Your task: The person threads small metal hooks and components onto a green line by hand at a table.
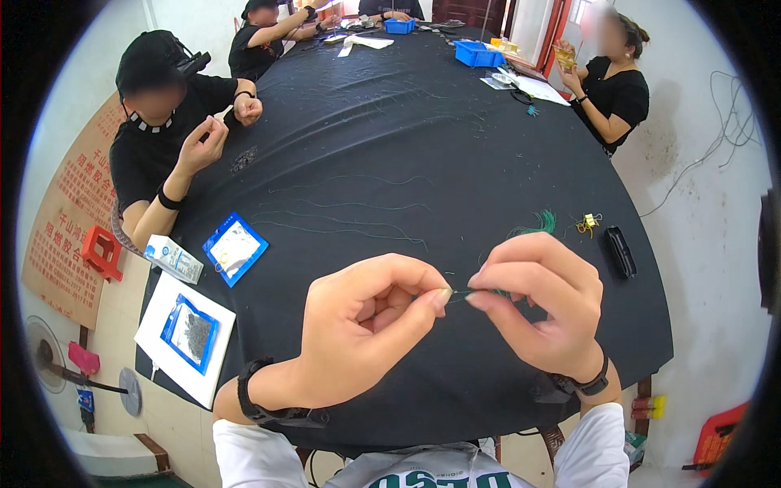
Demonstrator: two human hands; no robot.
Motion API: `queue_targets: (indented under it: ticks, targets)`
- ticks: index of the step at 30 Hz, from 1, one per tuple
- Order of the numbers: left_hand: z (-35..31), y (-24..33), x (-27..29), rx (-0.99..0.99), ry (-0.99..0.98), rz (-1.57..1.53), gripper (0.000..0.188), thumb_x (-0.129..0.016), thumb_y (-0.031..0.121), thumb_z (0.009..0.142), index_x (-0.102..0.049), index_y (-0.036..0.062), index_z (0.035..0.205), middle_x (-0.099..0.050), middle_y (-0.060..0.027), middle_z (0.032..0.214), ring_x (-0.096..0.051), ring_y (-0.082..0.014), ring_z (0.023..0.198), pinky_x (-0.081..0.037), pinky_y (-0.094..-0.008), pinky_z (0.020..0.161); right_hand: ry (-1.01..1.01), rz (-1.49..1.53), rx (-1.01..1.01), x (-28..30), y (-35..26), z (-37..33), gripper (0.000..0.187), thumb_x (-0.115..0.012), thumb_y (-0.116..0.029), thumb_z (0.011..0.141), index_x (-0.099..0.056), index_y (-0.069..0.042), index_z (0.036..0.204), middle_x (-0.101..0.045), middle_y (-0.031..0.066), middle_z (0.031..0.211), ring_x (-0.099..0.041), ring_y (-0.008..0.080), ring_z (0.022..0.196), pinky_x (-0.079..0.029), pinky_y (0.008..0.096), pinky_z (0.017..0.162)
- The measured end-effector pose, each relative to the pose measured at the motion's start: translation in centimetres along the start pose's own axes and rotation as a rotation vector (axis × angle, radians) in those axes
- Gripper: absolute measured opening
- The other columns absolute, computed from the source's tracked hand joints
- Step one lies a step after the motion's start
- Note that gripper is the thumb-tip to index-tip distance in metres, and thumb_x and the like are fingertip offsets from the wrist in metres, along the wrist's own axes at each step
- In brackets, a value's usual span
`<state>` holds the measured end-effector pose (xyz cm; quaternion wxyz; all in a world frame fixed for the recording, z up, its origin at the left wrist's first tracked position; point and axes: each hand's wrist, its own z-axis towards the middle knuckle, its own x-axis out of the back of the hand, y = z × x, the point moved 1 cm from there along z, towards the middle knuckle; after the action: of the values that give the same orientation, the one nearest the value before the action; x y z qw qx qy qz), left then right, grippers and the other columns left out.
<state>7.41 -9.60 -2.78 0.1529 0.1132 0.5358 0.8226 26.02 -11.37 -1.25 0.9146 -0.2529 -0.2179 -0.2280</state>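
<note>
In the head view, we see the left hand (366, 325) and right hand (545, 305) each pinching a green thread (460, 294) between thumb and fingers, with a short span showing between them above the table (488, 374). We judge work on this piece as under way and unfinished; whether it has a knot is too small to tell. Loose strands (350, 231) lie unheld beyond the left hand, and a bundle (543, 221) beyond the right, near a yellow clip (587, 223).

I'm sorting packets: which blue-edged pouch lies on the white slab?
The dark-centred pouch, lower left; the white-centred pouch lies on the black cloth instead.
</note>
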Motion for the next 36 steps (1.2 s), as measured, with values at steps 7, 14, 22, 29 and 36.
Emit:
queue_targets:
  ticks: [7, 14, 22, 29, 36]
  targets:
    - [0.0, 0.0, -0.1, -0.019, -0.005, 0.005, 0.008, -0.063, -0.005, 0.08, -0.063, -0.0022, 0.088, -0.059, 0.0021, 0.068, -0.036, 0.0031, 0.051, -0.027, -0.0145, 0.045, 0.034, -0.038, 0.079, -0.1, 0.1, 0.1, 0.019, -0.073, 0.002, 0.063, -0.062, -0.003, 0.078, -0.06, 0.0088, 0.076, -0.06, 0.0205, 0.061, -0.047, 0.0277, 0.051]
    - [-0.1, 0.9, 0.6, 0.072, -0.067, 0.095, 0.01, -0.056, -0.009, 0.083, -0.06, -0.0078, 0.092, -0.063, -0.0113, 0.084, -0.061, -0.0105, 0.074, -0.049, -0.0194, 0.064, -0.099, 0.111, -0.176, 0.2, -0.2, 0.4, 0.018, -0.07, 0.001, 0.071, -0.064, -0.003, 0.087, -0.063, 0.0065, 0.081, -0.06, 0.0125, 0.063, -0.045, 0.0219, 0.049]
    - [-0.1, 0.8, 0.6, -0.007, -0.032, 0.05, 0.008, -0.056, -0.007, 0.084, -0.059, -0.0073, 0.091, -0.062, -0.0112, 0.083, -0.061, -0.0116, 0.073, -0.049, -0.0217, 0.065, -0.274, 0.72, -0.619, -0.2, 1.0, -0.5, 0.011, -0.061, -0.006, 0.086, -0.064, 0.0, 0.095, -0.065, 0.0055, 0.086, -0.062, 0.0079, 0.072, -0.049, 0.0193, 0.06]
    - [-0.1, 0.7, 0.6, -0.021, -0.021, 0.049, 0.008, -0.056, -0.007, 0.084, -0.059, -0.007, 0.091, -0.062, -0.0114, 0.083, -0.061, -0.0117, 0.072, -0.049, -0.0216, 0.064, -0.274, 0.675, -0.638, -0.6, 0.7, -0.5, 0.011, -0.059, -0.005, 0.087, -0.065, 0.0, 0.095, -0.065, 0.0045, 0.081, -0.062, 0.0075, 0.069, -0.048, 0.0186, 0.058]
    - [-0.1, 0.6, 0.7, -0.051, -0.03, 0.115, 0.008, -0.056, -0.007, 0.084, -0.059, -0.0067, 0.092, -0.061, -0.0113, 0.084, -0.061, -0.0112, 0.073, -0.049, -0.0212, 0.064, -0.222, 0.639, -0.542, -1.0, 0.5, -0.8, 0.011, -0.059, -0.001, 0.084, -0.066, 0.0, 0.093, -0.066, 0.004, 0.078, -0.063, 0.0067, 0.065, -0.046, 0.0177, 0.054]
